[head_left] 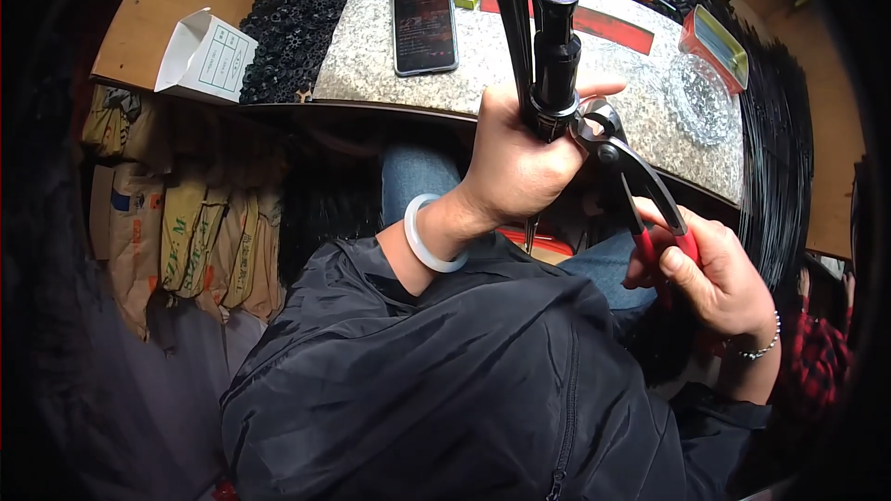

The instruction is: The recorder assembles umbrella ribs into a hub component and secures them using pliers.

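My left hand (524, 162), a white bangle at its wrist, is wrapped round a black umbrella frame (559, 65). The frame stands upright in the fist, its stepped, hollow-ended tube on top and a bundle of thin black ribs (509, 9) rising beside it. One finger points out to the right. My right hand (719, 274) is closed on the red handles of a pair of pincers (640, 176). Their rounded metal jaws are right by the tube's lower collar, next to my left fingers. What lies between the jaws is too small to make out.
A speckled board (362, 46) ahead bears a phone (425, 23), a red strip (613, 30), a clear round dish (698, 97) and a small tin (715, 46). Black notched parts (288, 28) and a white carton (209, 56) lie left. Long black rods (775, 130) hang right; sacks (190, 232) stand lower left.
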The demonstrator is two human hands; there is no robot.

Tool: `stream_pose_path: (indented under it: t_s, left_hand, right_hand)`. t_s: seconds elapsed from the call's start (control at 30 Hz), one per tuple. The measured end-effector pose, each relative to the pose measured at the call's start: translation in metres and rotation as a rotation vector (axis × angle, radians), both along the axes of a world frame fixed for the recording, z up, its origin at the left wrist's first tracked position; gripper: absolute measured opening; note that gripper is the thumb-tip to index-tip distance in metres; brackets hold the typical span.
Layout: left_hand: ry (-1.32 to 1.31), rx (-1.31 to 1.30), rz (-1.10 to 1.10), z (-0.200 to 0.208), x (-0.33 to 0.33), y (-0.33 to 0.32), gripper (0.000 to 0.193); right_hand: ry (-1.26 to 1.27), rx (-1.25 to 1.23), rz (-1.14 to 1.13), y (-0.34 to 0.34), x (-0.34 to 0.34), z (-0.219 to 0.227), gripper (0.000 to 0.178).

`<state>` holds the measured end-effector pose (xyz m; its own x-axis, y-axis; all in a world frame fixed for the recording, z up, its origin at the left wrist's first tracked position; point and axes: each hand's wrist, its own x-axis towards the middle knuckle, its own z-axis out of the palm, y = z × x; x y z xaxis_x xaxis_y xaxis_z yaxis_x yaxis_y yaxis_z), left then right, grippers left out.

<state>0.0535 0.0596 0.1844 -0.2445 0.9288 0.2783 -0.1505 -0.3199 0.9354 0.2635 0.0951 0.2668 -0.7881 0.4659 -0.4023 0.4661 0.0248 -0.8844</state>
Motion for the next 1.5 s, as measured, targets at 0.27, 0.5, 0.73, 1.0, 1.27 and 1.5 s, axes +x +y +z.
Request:
stream_pose_path:
  t_s: [0.27, 0.5, 0.73, 1.0, 1.27, 1.5]
  left_hand:
    - [0.193, 0.208, 0.079, -0.008, -0.001, 0.003, 0.035]
    - [0.299, 0.247, 0.095, -0.002, -0.003, 0.002, 0.028]
    - [0.010, 0.175, 0.028, 0.004, 0.001, 0.004, 0.019]
    - [-0.122, 0.089, 0.015, 0.017, 0.004, -0.002, 0.024]
    - [0.207, 0.278, 0.154, 0.013, -0.012, -0.004, 0.038]
    - [-0.069, 0.136, -0.026, 0.016, -0.051, -0.005, 0.028]
  right_hand:
    - [-0.188, 0.113, 0.062, 0.009, -0.001, 0.040, 0.025]
    - [-0.235, 0.010, -0.033, 0.003, 0.001, 0.016, 0.020]
    - [-0.019, 0.120, -0.055, -0.002, -0.008, -0.001, 0.020]
    - [-0.116, 0.220, -0.008, -0.004, -0.012, 0.005, 0.029]
    - [-0.347, 0.782, 0.009, -0.010, -0.024, 0.035, 0.023]
    - [-0.077, 0.756, -0.034, 0.022, -0.015, -0.039, 0.034]
